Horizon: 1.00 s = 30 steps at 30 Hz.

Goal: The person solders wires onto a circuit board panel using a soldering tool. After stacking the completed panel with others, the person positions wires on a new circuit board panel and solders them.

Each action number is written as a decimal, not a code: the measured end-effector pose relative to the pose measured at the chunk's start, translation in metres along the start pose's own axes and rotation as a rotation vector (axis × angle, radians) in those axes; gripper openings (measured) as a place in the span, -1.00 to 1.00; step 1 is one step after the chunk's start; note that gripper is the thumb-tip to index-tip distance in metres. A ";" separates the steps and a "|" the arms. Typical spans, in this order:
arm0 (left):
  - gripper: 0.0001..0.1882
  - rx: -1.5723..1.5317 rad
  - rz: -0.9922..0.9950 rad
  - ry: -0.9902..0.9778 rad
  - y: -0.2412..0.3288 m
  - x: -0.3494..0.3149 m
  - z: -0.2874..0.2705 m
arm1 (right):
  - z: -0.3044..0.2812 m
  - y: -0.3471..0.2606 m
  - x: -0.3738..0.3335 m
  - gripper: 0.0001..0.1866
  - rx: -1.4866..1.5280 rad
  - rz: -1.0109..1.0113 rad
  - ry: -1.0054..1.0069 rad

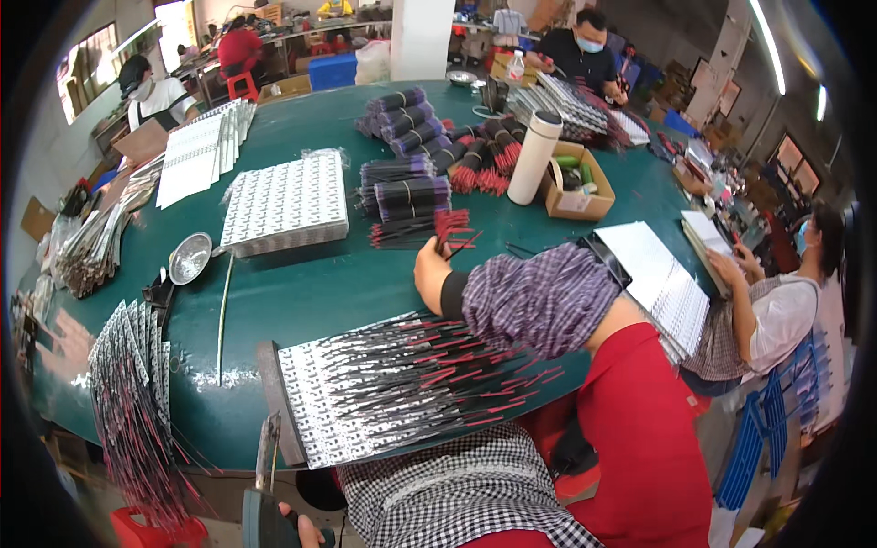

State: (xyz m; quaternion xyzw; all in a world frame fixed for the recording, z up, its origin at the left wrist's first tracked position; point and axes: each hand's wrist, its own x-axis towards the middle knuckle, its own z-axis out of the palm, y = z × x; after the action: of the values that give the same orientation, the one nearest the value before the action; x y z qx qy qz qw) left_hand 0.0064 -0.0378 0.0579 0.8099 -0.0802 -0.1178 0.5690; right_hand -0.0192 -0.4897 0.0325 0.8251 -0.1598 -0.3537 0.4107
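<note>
- While the bare right hand [431,276] reaches across the green surface [301,297], its grip looks narrow, seemingly pinching a few of the loose, thin wires with red ends [449,225].
- Partly cut off by the lower edge, the bare left hand [309,530] seems to have its grip curled on the dark grey-green gun-shaped tool with a metal tip [261,516].
- At the near edge lies the flat white panel with a black pattern [306,393]; black, red-ended wires [393,374] cover much of it, so it seems well advanced, though whether every wire is joined cannot be told.
- Left of it, a fan of wired panels [131,352] hangs over the edge, apparently done.
- Farther back, the thick stack of white panels [290,196] shows no wires and, with the tied dark wire bundles [413,198], appears left to do.
</note>
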 end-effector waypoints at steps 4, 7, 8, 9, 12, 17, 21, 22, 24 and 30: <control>-0.68 0.110 -0.011 0.055 -0.005 -0.005 -0.014 | -0.012 -0.005 0.002 -0.84 0.076 -0.076 0.009; -0.68 -0.206 -0.109 0.013 -0.019 0.007 -0.017 | -0.027 -0.006 -0.040 -0.72 0.306 0.084 0.411; -0.65 -0.232 -0.010 -0.076 -0.029 0.011 -0.019 | -0.032 -0.006 -0.056 -0.76 0.512 0.029 0.548; -0.65 -0.219 -0.035 -0.055 -0.036 0.013 -0.018 | -0.042 -0.010 -0.069 -0.79 0.724 -0.039 0.683; -0.66 -0.397 -0.006 -0.182 -0.031 0.019 -0.011 | -0.080 -0.038 -0.109 -0.75 1.126 -0.243 0.717; -0.32 -0.709 -0.222 -0.012 -0.025 0.024 0.008 | -0.088 -0.093 -0.118 -0.82 1.656 -0.286 0.773; -0.34 -0.598 -0.256 -0.056 -0.033 0.012 0.001 | -0.092 -0.107 -0.116 -0.84 1.797 -0.216 0.608; -0.37 -0.561 -0.253 -0.105 -0.034 0.010 0.000 | -0.091 -0.111 -0.116 -0.84 1.802 -0.202 0.632; -0.43 -0.501 -0.264 -0.130 -0.039 0.004 -0.002 | -0.091 -0.118 -0.114 -0.84 1.800 -0.187 0.650; -0.64 -0.239 -0.207 -0.181 -0.042 -0.005 -0.003 | -0.100 -0.126 -0.122 -0.84 1.712 -0.202 0.701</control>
State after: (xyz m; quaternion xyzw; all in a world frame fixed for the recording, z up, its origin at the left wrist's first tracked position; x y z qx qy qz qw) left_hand 0.0022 -0.0191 0.0204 0.7266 -0.0328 -0.2568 0.6365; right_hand -0.0365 -0.2891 0.0292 0.9166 -0.1603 0.1202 -0.3460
